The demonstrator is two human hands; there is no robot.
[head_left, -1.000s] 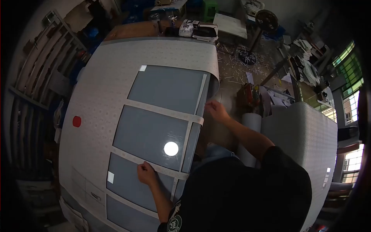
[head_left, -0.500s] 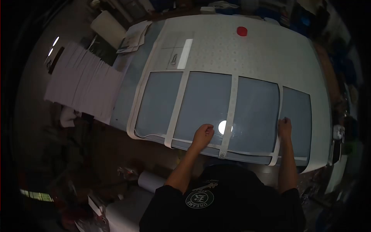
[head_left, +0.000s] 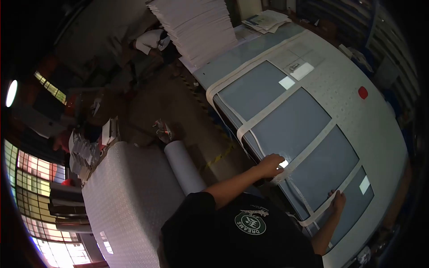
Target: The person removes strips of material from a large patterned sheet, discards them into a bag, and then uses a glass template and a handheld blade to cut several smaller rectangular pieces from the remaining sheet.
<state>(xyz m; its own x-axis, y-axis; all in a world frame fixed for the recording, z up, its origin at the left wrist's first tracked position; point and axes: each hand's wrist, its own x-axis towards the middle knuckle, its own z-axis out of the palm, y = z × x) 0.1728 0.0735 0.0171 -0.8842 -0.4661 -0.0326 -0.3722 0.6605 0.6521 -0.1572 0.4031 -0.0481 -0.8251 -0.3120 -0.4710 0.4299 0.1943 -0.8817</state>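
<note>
A pale patterned sheet (head_left: 338, 85) with several rectangular cut-outs covers the big table, whose grey surface (head_left: 288, 129) shows through the openings. Narrow strips of the sheet run between the cut-outs and hang over the near edge. My left hand (head_left: 271, 165) is closed over the near edge, beside the lower end of one strip (head_left: 313, 146); what its fingers pinch, if anything, is hidden. Farther right, my right hand (head_left: 338, 203) has its fingers closed on another strip (head_left: 348, 179). A red round object (head_left: 363, 92) rests on the sheet's uncut part.
A tall stack of white sheets (head_left: 201, 31) and some loose papers (head_left: 267, 20) are at the table's far left end. To my left stand a large wrapped roll (head_left: 129, 178) and a slimmer roll (head_left: 185, 167). A co-worker (head_left: 154, 42) bends beside the stack.
The view has swung left, bringing the rolls, windows and a co-worker into sight. My left hand stays by the near edge, and my right hand stays at its strip.
</note>
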